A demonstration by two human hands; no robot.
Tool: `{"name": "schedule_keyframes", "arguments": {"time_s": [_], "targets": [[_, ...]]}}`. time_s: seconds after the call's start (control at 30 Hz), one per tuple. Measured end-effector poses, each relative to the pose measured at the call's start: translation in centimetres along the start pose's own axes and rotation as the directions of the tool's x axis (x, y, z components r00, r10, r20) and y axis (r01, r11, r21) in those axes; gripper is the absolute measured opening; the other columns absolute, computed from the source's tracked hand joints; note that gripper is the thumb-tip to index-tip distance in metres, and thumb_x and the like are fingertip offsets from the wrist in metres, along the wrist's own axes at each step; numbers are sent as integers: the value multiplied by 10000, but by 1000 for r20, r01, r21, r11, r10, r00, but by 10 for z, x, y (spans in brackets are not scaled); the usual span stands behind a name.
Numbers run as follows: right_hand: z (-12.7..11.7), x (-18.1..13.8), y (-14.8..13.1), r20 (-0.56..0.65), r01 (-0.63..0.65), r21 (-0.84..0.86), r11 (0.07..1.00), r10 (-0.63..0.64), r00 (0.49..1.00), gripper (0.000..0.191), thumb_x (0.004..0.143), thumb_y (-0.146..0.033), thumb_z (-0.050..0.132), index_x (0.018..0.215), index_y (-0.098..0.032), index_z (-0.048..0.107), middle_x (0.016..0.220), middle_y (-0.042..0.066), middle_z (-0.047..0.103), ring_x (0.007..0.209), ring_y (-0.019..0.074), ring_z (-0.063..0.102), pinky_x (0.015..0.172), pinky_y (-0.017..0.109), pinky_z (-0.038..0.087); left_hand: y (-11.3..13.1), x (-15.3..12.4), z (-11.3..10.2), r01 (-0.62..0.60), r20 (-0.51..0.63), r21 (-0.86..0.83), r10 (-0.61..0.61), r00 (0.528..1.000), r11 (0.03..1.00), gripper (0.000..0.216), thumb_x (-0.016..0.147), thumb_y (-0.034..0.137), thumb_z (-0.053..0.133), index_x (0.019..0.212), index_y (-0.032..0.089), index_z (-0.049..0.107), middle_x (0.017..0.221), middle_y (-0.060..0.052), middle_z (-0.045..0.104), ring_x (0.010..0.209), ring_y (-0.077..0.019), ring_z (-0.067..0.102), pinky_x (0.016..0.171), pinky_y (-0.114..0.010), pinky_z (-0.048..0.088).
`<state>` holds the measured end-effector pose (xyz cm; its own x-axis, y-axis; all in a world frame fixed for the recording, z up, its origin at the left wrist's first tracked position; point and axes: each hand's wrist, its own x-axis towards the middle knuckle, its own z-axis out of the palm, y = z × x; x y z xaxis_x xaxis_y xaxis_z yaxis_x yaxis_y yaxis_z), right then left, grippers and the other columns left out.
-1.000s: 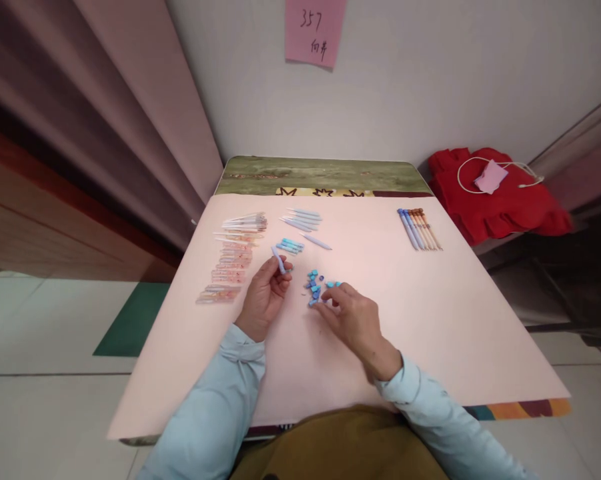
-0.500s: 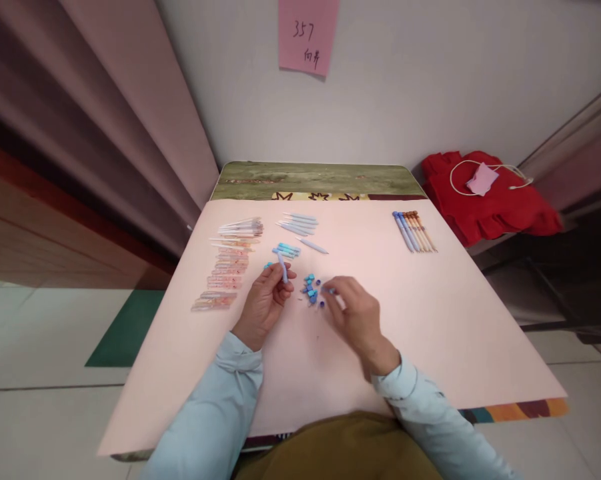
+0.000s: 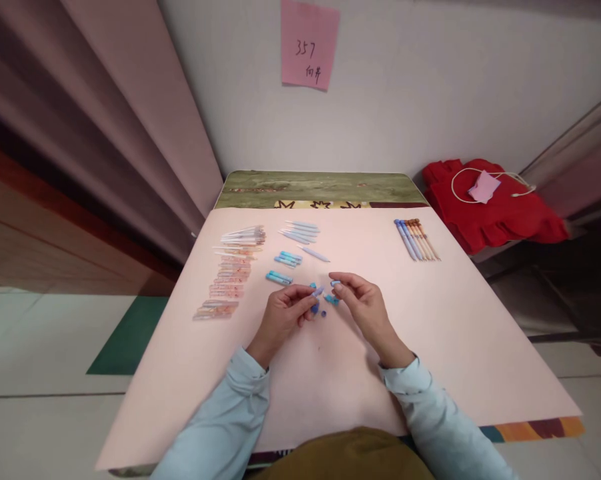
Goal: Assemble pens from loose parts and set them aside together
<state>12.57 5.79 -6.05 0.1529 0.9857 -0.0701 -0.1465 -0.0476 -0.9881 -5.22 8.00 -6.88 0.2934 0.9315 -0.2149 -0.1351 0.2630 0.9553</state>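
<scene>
My left hand (image 3: 284, 316) is closed around a pale blue pen barrel (image 3: 317, 292), whose tip pokes out to the right. My right hand (image 3: 363, 305) pinches a small light blue cap (image 3: 335, 283) between thumb and forefinger, a short gap from the barrel's tip. Both hands hover over a pink sheet (image 3: 445, 333) covering the table. A few small blue pen parts (image 3: 323, 311) lie on the sheet under and between the hands.
On the sheet lie blue pen pieces (image 3: 279, 277), pale blue barrels (image 3: 300, 231), a row of clear wrapped refills (image 3: 229, 277) at left and several finished pens (image 3: 415, 238) at right. A red cloth (image 3: 495, 203) with a white cable sits beyond the table's right edge.
My left hand swung the barrel from upright to pointing right. My right hand lifted off the pile of small parts with a cap and came up to face the barrel's tip.
</scene>
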Motion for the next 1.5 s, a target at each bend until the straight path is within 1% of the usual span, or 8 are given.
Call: {"name": "schedule_keyframes", "arguments": {"time_s": [0.33, 0.53, 0.67, 0.97, 1.17, 1.3, 1.4, 1.5], "targets": [[5, -7, 13, -39, 71, 25, 997, -70, 997, 261, 757, -384, 792, 912, -204, 683, 786, 14, 711, 708, 150, 657, 678, 286, 535, -9, 3, -2, -243, -94, 126, 255, 962, 962, 174, 721, 254, 805, 876, 177, 783, 754, -41, 710, 600, -123, 614, 581, -239, 508], [8, -10, 17, -25, 113, -94, 989, -116, 993, 234, 770, -365, 782, 926, -205, 715, 845, 34, 738, 750, 169, 675, 723, 312, 551, -10, 0, 0, -229, -59, 109, 236, 970, 967, 174, 746, 277, 789, 891, 182, 777, 740, -36, 710, 597, -125, 612, 566, -238, 515], [11, -12, 17, 6, 82, -17, 996, -82, 997, 333, 765, -345, 788, 1057, -219, 686, 866, 28, 734, 748, 159, 674, 707, 302, 549, -13, 0, 2, -189, -33, 95, 192, 981, 977, 212, 764, 306, 773, 938, 186, 760, 827, -50, 724, 641, -127, 629, 590, -240, 533], [15, -11, 10, 11, 9, 21, 1000, -9, 1000, 280, 681, -405, 840, 761, -188, 684, 625, -25, 636, 543, 103, 545, 540, 236, 463, -10, -6, 5, -264, 44, 154, 260, 965, 952, 298, 789, 284, 740, 1077, 212, 764, 768, -34, 715, 563, -107, 566, 548, -230, 484], [5, -10, 5, 3, 50, -138, 989, -50, 999, 277, 806, -472, 716, 840, -198, 715, 641, -5, 650, 512, 114, 515, 501, 246, 428, -4, -2, 1, -250, -118, 116, 263, 958, 961, 184, 755, 264, 763, 921, 189, 792, 654, -16, 685, 491, -91, 531, 504, -219, 450], [-7, -12, 5, 113, 291, -608, 739, -282, 953, 145, 842, -366, 695, 842, -230, 746, 724, 12, 691, 560, 125, 552, 559, 259, 419, 3, 6, -9, -201, -300, -98, 164, 940, 975, 245, 763, 329, 756, 942, 164, 724, 750, -33, 705, 465, -62, 521, 405, -176, 357], [-10, -15, 10, 277, 359, -798, 484, -235, 932, 65, 832, -278, 707, 873, -256, 752, 798, -1, 713, 631, 128, 620, 591, 247, 403, 7, 8, -13, -178, -310, -192, 113, 944, 965, 285, 772, 376, 749, 933, 151, 683, 770, -36, 697, 458, -51, 518, 364, -160, 295], [-9, -16, 16, 353, 390, -850, 355, -167, 921, 94, 838, -251, 701, 919, -269, 744, 832, -12, 711, 681, 132, 655, 574, 236, 379, 6, 7, -12, -160, -291, -209, 95, 952, 965, 297, 770, 381, 754, 929, 143, 671, 765, -36, 694, 456, -46, 518, 364, -154, 296]]}}
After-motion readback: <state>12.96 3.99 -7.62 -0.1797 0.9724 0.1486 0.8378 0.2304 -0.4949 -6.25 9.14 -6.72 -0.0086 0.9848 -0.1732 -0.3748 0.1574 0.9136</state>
